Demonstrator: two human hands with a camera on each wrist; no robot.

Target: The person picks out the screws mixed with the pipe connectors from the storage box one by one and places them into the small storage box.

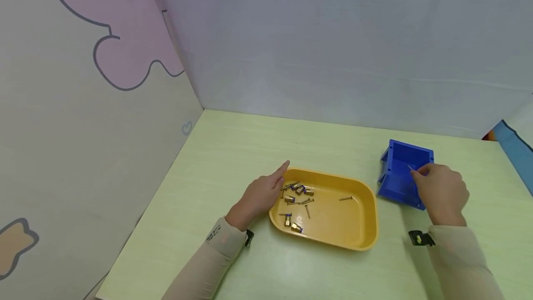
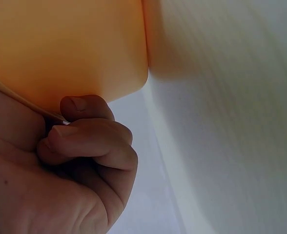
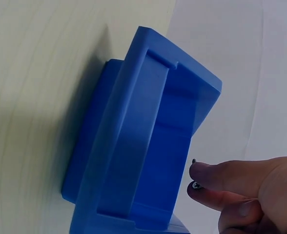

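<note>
Pinching two thin screws (image 3: 194,184), the right hand (image 1: 441,192) hovers over one blue bin (image 1: 403,173) near the surface's right edge; left hand (image 1: 261,194), fingers curled, index out, holds one yellow tray (image 1: 358,240) by its rim.

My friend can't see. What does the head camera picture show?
A right hand pinches a thin screw over a blue bin. The left hand touches a yellow tray of screws and brass fittings on a green table.
</note>
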